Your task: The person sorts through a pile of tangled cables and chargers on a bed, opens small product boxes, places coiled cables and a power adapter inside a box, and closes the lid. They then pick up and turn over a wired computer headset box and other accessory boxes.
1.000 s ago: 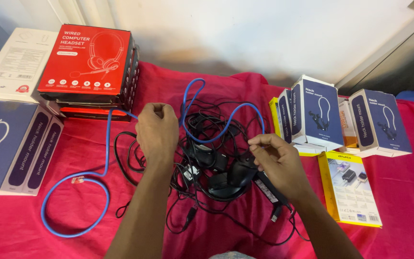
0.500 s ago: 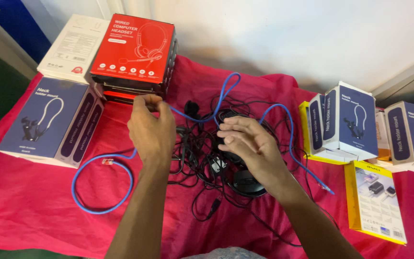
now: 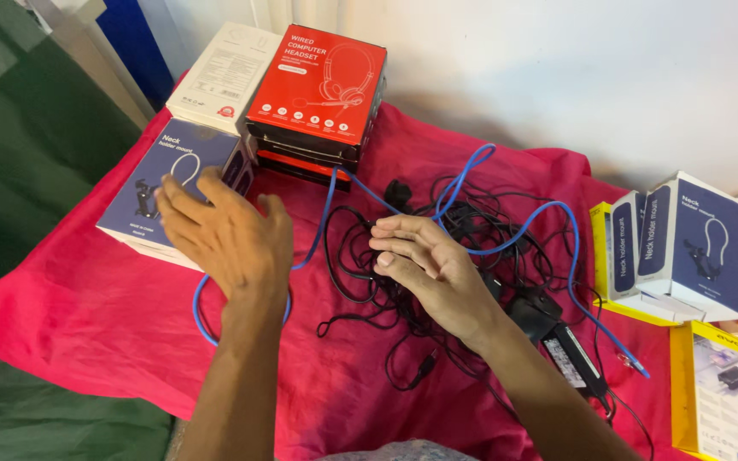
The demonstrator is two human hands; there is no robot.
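Cables first: a tangle of thin black cords (image 3: 403,316) lies in the middle of the red cloth (image 3: 79,316) covering the table, with a long blue network cable (image 3: 570,248) looped through and around it. My right hand (image 3: 429,265) rests flat on the heap, fingers together and extended, gripping nothing that I can see; it pins the black cords near where the blue loop crosses. My left hand (image 3: 228,235) hovers spread wide and empty, just above the part of the blue cable that curves toward the near-left, and in front of a dark-blue flat box picturing a neck mount (image 3: 168,183). A black power brick with a label (image 3: 570,354) sits at the right edge of the tangle, its lead buried among the cords. Behind, a red headset box (image 3: 318,85) tops a stack, with a white box (image 3: 228,72) beside it; more blue-and-white upright boxes (image 3: 694,243) and a yellow flat pack (image 3: 723,388) stand to the right. Judgement: separating goes best if the right hand holds the black mass down while the left draws the blue cable slowly along its own curve, never yanking, so knots do not tighten. Risk: the plug end (image 3: 634,367) at the far right may snag on the brick's lead.
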